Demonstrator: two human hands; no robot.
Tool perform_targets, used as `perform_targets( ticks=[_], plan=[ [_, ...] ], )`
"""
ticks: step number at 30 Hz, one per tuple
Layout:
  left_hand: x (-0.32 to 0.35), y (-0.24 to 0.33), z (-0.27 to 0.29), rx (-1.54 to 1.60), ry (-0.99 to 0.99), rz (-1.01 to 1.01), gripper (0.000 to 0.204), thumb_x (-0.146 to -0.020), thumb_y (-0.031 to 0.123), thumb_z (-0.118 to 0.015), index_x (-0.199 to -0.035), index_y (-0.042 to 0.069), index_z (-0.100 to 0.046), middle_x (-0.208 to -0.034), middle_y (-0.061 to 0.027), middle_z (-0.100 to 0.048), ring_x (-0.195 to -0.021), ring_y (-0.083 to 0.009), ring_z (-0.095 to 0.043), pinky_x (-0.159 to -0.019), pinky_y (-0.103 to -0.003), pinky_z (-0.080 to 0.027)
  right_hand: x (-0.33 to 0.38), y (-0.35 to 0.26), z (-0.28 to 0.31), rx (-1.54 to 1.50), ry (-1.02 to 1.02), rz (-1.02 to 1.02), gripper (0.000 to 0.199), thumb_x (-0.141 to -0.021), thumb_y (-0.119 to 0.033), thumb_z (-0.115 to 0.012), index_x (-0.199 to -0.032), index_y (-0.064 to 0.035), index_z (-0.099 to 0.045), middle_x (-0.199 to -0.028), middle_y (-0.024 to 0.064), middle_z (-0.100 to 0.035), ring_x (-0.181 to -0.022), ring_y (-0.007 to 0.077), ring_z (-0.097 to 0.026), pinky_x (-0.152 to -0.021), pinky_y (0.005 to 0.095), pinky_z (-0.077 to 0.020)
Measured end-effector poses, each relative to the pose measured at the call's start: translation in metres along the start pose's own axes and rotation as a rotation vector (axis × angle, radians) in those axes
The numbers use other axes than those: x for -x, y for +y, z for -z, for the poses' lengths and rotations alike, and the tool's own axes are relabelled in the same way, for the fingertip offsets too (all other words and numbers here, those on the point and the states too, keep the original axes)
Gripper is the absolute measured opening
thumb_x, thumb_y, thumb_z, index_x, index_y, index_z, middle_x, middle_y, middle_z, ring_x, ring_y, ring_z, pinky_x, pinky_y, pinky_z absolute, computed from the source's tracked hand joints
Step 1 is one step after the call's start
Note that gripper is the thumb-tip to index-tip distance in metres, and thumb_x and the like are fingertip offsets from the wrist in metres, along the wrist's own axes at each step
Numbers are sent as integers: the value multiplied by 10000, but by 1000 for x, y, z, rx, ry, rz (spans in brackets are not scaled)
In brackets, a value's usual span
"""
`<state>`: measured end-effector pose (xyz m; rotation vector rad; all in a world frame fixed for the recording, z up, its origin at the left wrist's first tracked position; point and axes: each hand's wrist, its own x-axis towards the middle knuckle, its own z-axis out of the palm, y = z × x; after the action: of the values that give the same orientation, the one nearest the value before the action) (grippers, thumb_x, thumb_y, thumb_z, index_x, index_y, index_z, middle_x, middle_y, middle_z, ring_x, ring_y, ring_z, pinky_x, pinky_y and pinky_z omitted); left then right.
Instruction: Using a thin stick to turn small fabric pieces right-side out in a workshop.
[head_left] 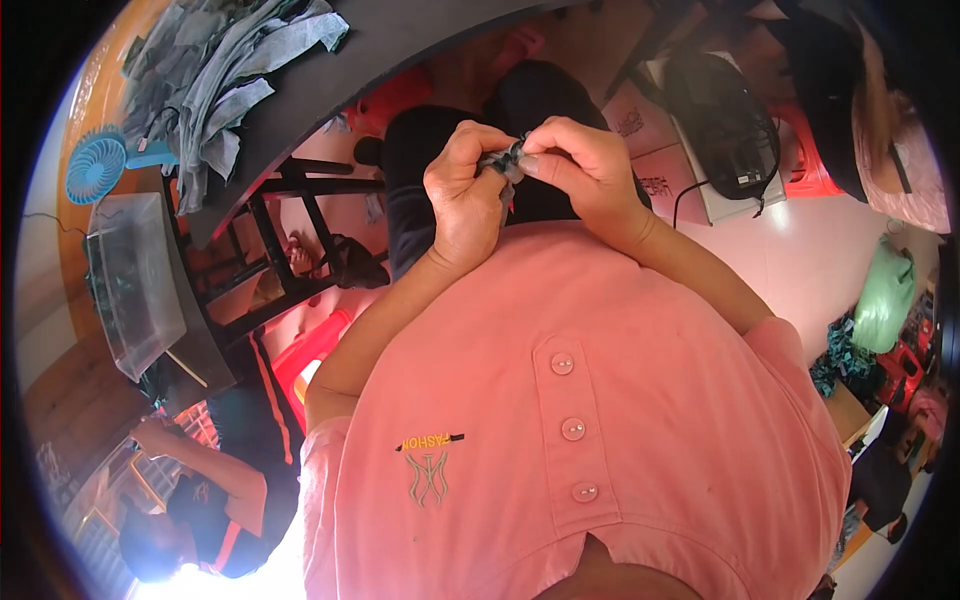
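Above my lap, my left hand and my right hand meet over a small piece of grey cloth. Both hands are closed, thumbs and fingertips pinching the crumpled strip from either side. Most of it is hidden by my fingers, so its exact shape does not show. A heap of similar grey cloth pieces lies on the dark tabletop at the far left, some ends hanging over the edge.
A blue fan and a clear plastic bin stand at left, near black table legs. A black mesh-like object rests on boxes at right, beside a red stool. A green bag lies far right. Another person is lower left.
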<state>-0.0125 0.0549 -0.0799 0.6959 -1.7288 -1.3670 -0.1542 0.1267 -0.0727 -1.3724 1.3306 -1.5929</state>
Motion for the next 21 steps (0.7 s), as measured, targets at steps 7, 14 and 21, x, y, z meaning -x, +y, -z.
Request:
perform_targets(
  ticks=[7, 14, 21],
  plan=[
    [-1, 10, -2, 10, 8, -60, 267, -716, -194, -480, -851, 0, -603, -814, -37, -546, -599, -72, -497, -484, -220, -395, 1, -9, 2, 150, -94, 176, 42, -841, -20, -642, -861, -20, -605, -732, 69, -619, -607, 141, -604, -537, 267, -463],
    [-7, 20, 4, 10, -69, -35, 338, -698, -215, -470, -910, -9, -632, -858, -52, -569, -676, -95, -517, -531, -228, -429, 2, -9, 4, 58, -58, 62, 58, -833, -24, -650, -866, -30, -603, -727, 69, -623, -599, 138, -587, -544, 257, -453],
    [-10, 26, 2, -206, -156, -317, 328, -688, -218, -510, -924, -7, -593, -862, -101, -580, -696, -195, -531, -555, -276, -454, -1, -19, 10, 44, -41, 63, 39, -836, -19, -636, -854, -9, -603, -704, 59, -617, -609, 108, -585, -550, 234, -449]
  ],
)
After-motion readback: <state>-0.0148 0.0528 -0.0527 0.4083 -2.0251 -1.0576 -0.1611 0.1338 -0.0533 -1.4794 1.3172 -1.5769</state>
